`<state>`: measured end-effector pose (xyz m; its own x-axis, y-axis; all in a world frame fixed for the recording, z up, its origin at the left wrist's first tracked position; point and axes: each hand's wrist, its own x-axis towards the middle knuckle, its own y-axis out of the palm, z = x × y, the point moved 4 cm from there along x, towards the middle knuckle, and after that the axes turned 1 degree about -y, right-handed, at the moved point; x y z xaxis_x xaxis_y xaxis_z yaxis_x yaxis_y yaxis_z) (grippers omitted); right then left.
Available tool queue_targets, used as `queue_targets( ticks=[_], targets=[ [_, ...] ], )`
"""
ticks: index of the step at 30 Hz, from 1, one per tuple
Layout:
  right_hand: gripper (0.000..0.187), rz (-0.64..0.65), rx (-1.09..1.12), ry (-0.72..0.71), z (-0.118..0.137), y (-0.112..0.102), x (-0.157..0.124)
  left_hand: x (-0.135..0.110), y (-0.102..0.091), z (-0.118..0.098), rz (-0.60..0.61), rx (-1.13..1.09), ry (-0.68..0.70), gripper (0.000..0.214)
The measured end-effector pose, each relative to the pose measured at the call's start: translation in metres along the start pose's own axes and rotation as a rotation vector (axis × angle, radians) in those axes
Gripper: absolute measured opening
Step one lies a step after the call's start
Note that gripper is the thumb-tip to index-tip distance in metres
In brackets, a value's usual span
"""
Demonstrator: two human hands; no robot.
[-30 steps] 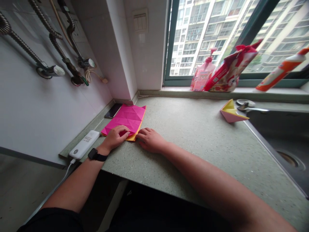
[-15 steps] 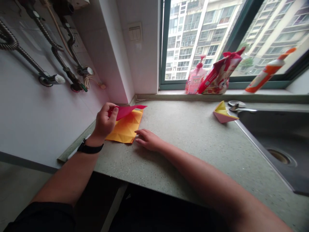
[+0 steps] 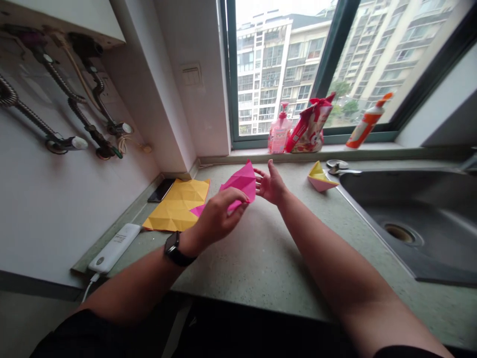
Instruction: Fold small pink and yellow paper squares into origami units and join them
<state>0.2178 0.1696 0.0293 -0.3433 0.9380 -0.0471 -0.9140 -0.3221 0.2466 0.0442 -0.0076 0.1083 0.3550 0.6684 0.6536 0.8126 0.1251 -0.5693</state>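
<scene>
- The left hand (image 3: pixel 219 219), a dark watch (image 3: pixel 174 249) on its wrist, is raised over the front part of the countertop (image 3: pixel 253 263), with thumb and fingers pinched on the near corner of a pink sheet (image 3: pixel 241 185).
- The pink sheet is off the counter and tilted up away from the person. It is a creased square of paper, bright pink on the face that shows, with fold lines crossing it.
- The right hand (image 3: pixel 271 185) is open with its fingers spread, just beside the sheet's far edge. Whether it touches the paper cannot be told.
- To the left a creased yellow sheet (image 3: pixel 178 205) lies flat on the counter, with a white power bank (image 3: pixel 115 247) near the front edge and a phone (image 3: pixel 160 190) by the wall.
- Bare counter lies under and ahead of both hands.
- To the right the sink (image 3: pixel 428 199) bounds the counter, and a folded paper shape (image 3: pixel 320 180) sits near its far corner.
- Farthest off, bottles and a red bag (image 3: pixel 309 130) stand on the window sill.
</scene>
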Motion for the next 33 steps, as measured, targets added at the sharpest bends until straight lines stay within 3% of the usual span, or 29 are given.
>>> queue_targets(
  ticks=[5,9,16,21,27,33],
  targets=[
    [0.038,-0.161,-0.232,0.073,-0.004,-0.047,-0.001,-0.015,0.081,0.0,0.277,0.078,-0.013,0.019],
    [0.04,-0.267,-0.339,0.055,-0.013,-0.069,0.001,-0.019,0.108,0.008,0.48,0.125,0.039,0.02],
    [0.047,-0.442,-0.624,-0.047,-0.021,-0.092,0.013,-0.026,0.092,0.052,0.639,0.205,0.231,0.042],
    [0.046,-0.534,-0.799,-0.102,-0.027,-0.101,0.018,-0.034,0.098,0.069,0.711,0.199,0.316,0.049],
    [0.049,-0.474,-0.899,-0.171,-0.033,-0.097,0.021,-0.037,0.103,0.074,0.741,0.134,0.331,0.047],
    [0.057,-0.421,-0.946,-0.204,-0.036,-0.096,0.027,-0.037,0.08,0.062,0.768,0.021,0.391,0.047]
  ],
)
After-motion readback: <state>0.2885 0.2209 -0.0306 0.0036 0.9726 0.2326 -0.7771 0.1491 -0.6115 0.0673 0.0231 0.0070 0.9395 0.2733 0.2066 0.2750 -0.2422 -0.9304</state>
